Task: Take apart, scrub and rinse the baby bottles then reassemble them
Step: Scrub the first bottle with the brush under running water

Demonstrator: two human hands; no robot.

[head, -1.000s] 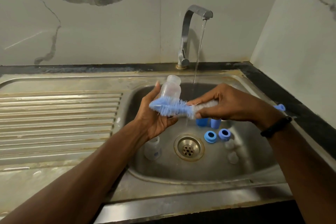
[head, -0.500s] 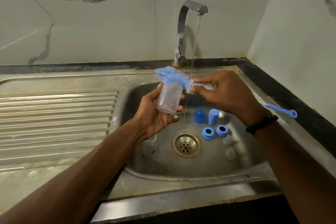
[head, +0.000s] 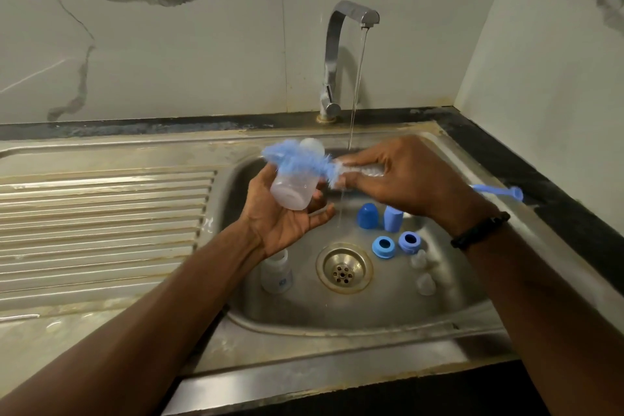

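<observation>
My left hand [head: 287,216] holds a clear baby bottle [head: 294,187] tilted over the sink basin [head: 381,314], base toward me. My right hand [head: 401,176] grips the handle of a blue bottle brush [head: 297,159], whose bristles lie across the bottle's upper side. The brush's blue tail end [head: 499,192] sticks out past my right wrist. In the basin lie a second clear bottle [head: 276,275], two blue caps [head: 365,215], two blue collar rings [head: 383,246] and two clear teats [head: 425,284].
The tap [head: 341,54] runs a thin stream of water into the basin between my hands. A round drain [head: 343,269] sits mid-basin. A ribbed steel draining board [head: 101,226] lies to the left. Marble walls close off the back and right.
The brush went from lying across the bottle's front to its top, and the bottle tipped so its base faces me. Both hands rose slightly.
</observation>
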